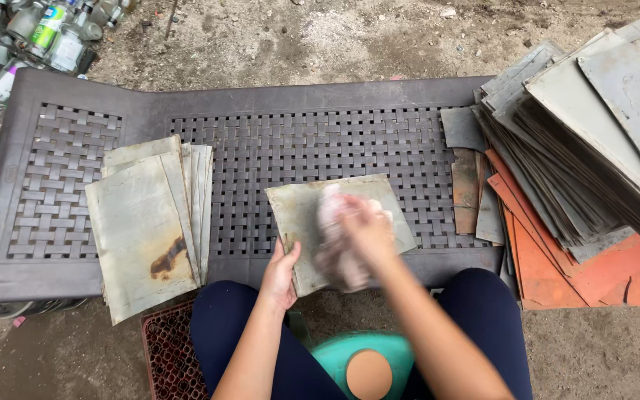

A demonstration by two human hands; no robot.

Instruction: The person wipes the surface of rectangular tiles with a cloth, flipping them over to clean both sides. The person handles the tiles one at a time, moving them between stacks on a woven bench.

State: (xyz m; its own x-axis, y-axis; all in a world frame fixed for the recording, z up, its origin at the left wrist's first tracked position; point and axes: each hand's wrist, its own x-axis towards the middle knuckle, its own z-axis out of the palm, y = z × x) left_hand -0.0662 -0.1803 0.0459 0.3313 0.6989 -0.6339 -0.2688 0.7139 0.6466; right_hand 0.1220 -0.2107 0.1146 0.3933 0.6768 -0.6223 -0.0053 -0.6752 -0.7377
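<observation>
A grey metal sheet (305,211) lies on the dark woven plastic bench (320,141) in front of me. My left hand (279,278) grips the sheet's near left edge. My right hand (361,230) is blurred over the sheet's middle, closed on a pale pinkish rag (333,248) pressed against the metal. The sheet's near right part is hidden under the hand and rag.
A stack of similar grey sheets (150,222), the top one rust-stained, sits at the bench's left. A large pile of grey and orange sheets (579,163) fills the right. Glass bottles (31,37) stand at the top left. A red crate (172,352) and a teal stool (368,367) lie below.
</observation>
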